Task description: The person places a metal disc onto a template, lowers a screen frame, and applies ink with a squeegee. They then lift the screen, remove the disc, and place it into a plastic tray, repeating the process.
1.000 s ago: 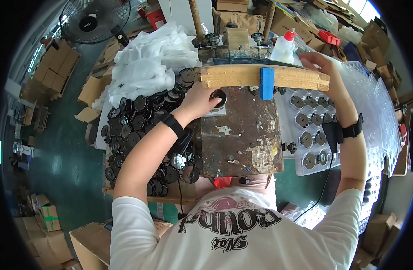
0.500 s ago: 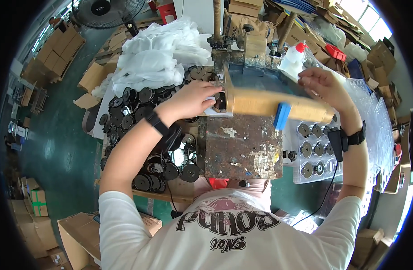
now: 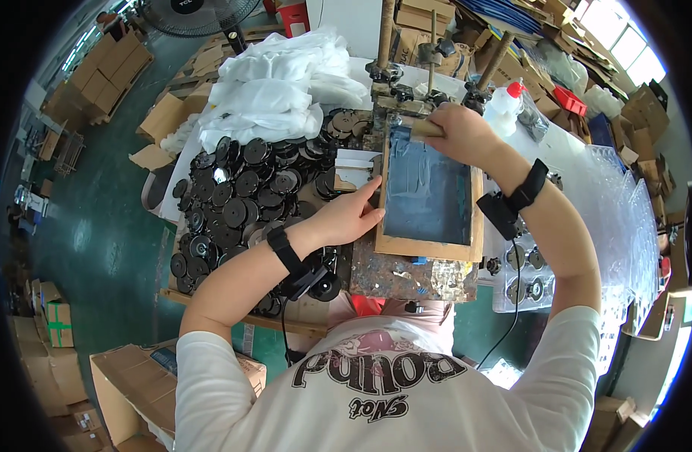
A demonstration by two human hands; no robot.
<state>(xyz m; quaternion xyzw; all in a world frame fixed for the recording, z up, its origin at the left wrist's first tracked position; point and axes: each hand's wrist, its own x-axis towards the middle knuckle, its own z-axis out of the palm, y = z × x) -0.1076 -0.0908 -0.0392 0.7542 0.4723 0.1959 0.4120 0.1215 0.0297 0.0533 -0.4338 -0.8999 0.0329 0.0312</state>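
Head view, the only one: right hand (image 3: 462, 139) has its grip closed on the wooden squeegee bar (image 3: 427, 128), up at the far end of the screen frame (image 3: 425, 248). Left hand (image 3: 349, 215) not gripping anything: fingers spread, thumb apart from index, tips at the frame's left rail, looks like light contact. Status: frame is flat over the worn board (image 3: 406, 285), squeegee at the far end of the mesh, so I'd call it mid-cycle. Can't see what's under the frame, so no call on any result there. White plate (image 3: 355, 173) sits just left of the frame, near the left hand. Black round parts (image 3: 240, 196) lie in a big loose heap left on the desk (image 3: 263, 322); a few rows of round parts sit in the clear tray (image 3: 504, 297) at right, partly behind the right forearm. By count of what shows, far more loose than trayed, though whether the loose ones are finished I can't tell. Frame looks: light wood, rectangular, slightly askew to the board, near rail bare. Mesh (image 3: 429, 207) blue-grey, streaky paler smears toward the far left, darker and more even toward the near end. No tear visible at this resolution.
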